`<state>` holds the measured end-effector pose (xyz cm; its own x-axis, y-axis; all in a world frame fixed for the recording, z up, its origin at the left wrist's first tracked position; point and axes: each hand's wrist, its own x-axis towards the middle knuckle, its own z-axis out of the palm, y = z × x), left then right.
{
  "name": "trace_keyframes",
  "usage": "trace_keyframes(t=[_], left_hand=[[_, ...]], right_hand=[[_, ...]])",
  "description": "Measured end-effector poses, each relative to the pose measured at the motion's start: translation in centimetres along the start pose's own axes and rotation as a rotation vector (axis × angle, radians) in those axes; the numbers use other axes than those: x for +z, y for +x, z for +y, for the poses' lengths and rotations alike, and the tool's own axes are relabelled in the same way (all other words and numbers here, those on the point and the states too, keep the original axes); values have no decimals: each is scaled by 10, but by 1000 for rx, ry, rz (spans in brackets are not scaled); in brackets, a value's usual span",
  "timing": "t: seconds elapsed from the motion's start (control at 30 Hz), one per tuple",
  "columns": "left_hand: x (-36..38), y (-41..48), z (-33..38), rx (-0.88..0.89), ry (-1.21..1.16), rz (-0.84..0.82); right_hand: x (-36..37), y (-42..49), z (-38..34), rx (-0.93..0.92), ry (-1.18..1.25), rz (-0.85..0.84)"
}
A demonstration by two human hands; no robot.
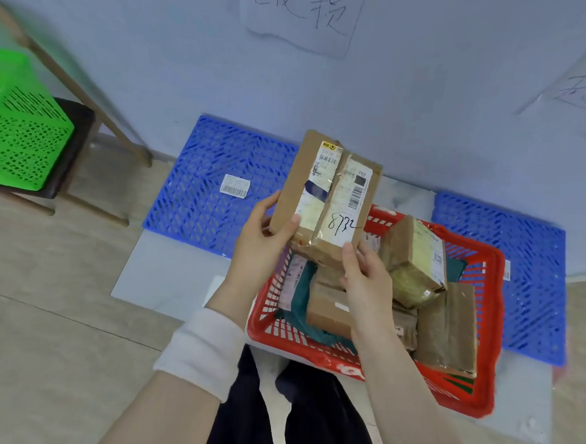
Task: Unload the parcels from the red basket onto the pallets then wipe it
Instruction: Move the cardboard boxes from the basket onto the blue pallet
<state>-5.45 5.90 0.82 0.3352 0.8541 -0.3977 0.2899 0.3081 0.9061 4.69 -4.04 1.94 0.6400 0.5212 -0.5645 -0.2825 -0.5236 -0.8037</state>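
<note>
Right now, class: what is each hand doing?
Left hand: closed on the brown cardboard parcel marked 8732, gripping its lower left edge.
Right hand: closed on the same parcel's bottom right corner.

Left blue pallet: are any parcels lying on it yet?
No, the left blue pallet carries only a loose barcode label; the held parcel is above the red basket.

light: even, soft, cool | shadows: faint | focus: slightly soft overall | edges: wide-angle bending, blurred corners
</note>
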Motion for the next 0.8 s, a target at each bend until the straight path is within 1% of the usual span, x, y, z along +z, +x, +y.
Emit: trace_keyframes(t=[0.1, 0.17, 0.23, 0.4, 0.53, 0.8], left_hand=[[-49, 23, 6, 20, -74, 14], [-86, 42, 6, 18, -104, 4], [-121, 61, 4, 11, -123, -2], [-191, 105, -9, -29, -117, 18], [-211, 136, -22, -77, -89, -9], [-211, 205, -73, -220, -22, 43]], right_hand=[[53, -1, -17, -4, 47, -21], [95, 2, -23, -4, 59, -4], [134, 5, -28, -2, 62, 7], [212, 16, -34, 28, 46, -39], [243, 38, -34, 73, 59, -48], [284, 115, -9, 207, -3, -91]])
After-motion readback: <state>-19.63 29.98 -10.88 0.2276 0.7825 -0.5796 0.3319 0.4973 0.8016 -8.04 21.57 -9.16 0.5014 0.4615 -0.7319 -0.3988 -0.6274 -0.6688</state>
